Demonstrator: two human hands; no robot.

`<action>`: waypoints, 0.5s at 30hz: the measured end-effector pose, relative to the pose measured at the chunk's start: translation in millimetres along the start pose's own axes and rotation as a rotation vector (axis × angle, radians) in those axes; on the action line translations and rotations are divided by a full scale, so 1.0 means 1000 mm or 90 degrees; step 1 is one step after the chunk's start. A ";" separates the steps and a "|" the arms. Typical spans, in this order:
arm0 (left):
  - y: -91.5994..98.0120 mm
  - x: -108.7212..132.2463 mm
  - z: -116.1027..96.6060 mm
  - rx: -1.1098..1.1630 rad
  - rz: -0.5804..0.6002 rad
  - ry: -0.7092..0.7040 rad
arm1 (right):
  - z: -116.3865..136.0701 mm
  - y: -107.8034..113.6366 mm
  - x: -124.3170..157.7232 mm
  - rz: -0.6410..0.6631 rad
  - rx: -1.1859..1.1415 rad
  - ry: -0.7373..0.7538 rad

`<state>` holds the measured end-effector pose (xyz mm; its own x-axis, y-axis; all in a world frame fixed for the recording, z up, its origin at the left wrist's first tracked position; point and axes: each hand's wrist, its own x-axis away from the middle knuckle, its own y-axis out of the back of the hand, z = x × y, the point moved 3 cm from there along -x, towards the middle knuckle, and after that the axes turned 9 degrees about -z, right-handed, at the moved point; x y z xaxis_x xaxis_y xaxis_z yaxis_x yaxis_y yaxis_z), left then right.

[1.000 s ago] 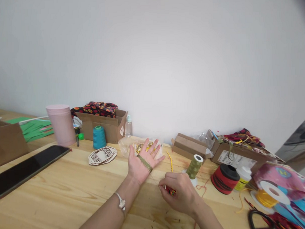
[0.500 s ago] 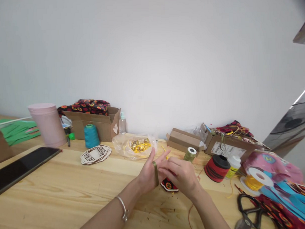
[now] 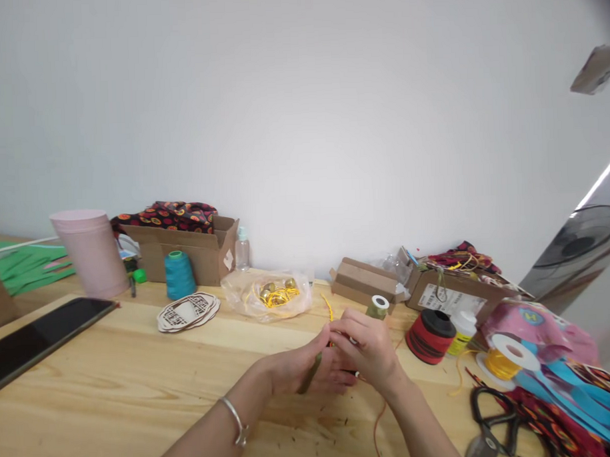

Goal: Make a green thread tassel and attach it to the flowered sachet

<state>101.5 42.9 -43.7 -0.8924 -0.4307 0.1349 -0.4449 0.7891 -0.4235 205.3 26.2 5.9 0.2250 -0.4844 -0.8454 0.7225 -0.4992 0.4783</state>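
My left hand (image 3: 317, 373) is low over the table, with a flat band of olive-green thread (image 3: 310, 373) looped around its palm. Its fingers extend beneath my right hand, and its thumb is raised to the right fingertips. My right hand (image 3: 364, 346) is closed in a pinch against that thumb; what lies between its fingertips is hidden. A spool of olive-green thread (image 3: 378, 306) stands just behind my right hand. Yellow cord (image 3: 328, 306) sticks up behind both hands; the dark patterned piece there is almost wholly covered.
Behind the hands lie a plastic bag of bells (image 3: 272, 296) and an open cardboard box (image 3: 365, 280). To the right are a red-and-black spool (image 3: 430, 337), a glue bottle (image 3: 461, 331), yellow cord (image 3: 504, 361) and scissors (image 3: 494, 418). Leftward are wooden cutouts (image 3: 188, 312), teal thread (image 3: 180, 276) and a phone (image 3: 46, 337).
My left hand has turned and dropped, its thumb coming to the right fingertips. My right hand has risen slightly and now covers most of the dark patterned piece. The view has shifted a little.
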 end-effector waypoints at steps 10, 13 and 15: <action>-0.001 0.009 -0.002 -0.016 0.085 0.054 | -0.003 -0.005 0.001 -0.014 -0.099 -0.064; -0.011 0.018 -0.004 -0.043 0.204 0.094 | -0.008 -0.015 0.004 0.058 -0.102 -0.126; -0.013 0.022 -0.011 0.029 0.255 0.048 | -0.011 -0.023 0.008 0.108 -0.097 -0.166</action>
<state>86.9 27.5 -25.3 -0.9982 -0.0587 0.0152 -0.0585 0.8671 -0.4946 197.8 41.7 -14.6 0.1896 -0.7290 -0.6577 0.7828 -0.2922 0.5494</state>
